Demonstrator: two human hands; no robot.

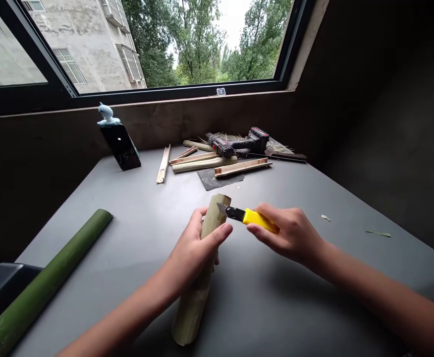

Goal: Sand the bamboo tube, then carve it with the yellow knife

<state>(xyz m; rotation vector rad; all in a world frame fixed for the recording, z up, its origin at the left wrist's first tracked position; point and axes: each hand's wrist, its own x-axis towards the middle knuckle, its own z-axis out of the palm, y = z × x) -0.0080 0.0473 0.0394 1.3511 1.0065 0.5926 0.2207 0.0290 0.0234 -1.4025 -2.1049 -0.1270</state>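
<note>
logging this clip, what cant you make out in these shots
Head view:
Bamboo section: middle hidden by the left hand
Yellow utility knife: rear end hidden by the right hand
Green bamboo pole: near end cut off by the lower left corner
Cordless drill: markings too small to read

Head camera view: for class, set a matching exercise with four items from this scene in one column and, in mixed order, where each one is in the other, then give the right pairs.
Items:
1. yellow utility knife
2. pale bamboo section
3. green bamboo length
4. cordless drill

Places:
A. lying on the left of the grey table
B. lying at the far edge beside bamboo strips
C. gripped in the right hand
D. gripped in the left hand

Pairs: 1-C, 2-D, 3-A, 4-B
</note>
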